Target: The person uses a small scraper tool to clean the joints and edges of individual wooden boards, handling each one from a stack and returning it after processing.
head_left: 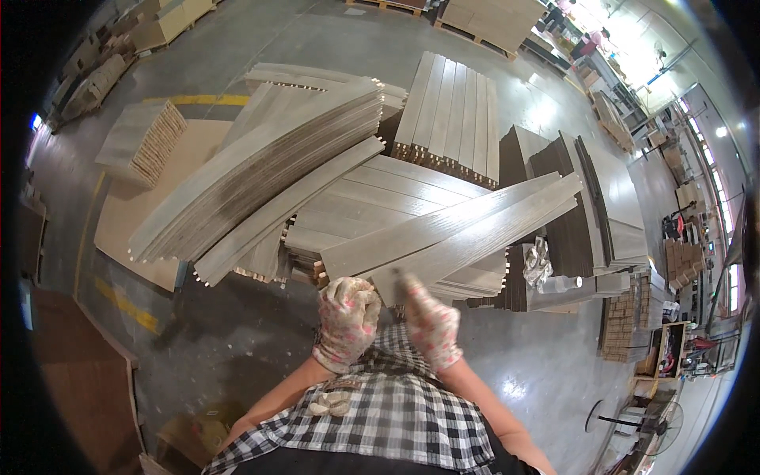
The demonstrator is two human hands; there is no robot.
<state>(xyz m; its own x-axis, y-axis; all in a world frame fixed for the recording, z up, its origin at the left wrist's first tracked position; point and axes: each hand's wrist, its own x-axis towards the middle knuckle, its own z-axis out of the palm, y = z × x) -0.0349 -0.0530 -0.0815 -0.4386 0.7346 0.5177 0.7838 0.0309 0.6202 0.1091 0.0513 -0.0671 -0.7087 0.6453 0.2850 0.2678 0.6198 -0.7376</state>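
Note:
Both my hands wear white gloves with a pink pattern. My left hand (347, 321) is closed in a fist beside the near end of a long grey wood-grain board (443, 226); whatever it may hold is hidden. To its right, my right hand (432, 323) is closed at the near end of a second grey board (483, 237). A small dark, blurred shape shows by its fingertips, too smeared to name. These two boards lie slantwise, side by side, across a stack of similar boards (380, 194).
A tall fanned stack of boards (269, 166) stands left, another stack (447, 111) behind. Dark-edged panels (609, 202), a clear plastic bottle (560, 283) and crumpled silvery wrap (537, 263) are at right. A fan (653, 423) stands lower right; a brown surface (83, 380) lies lower left.

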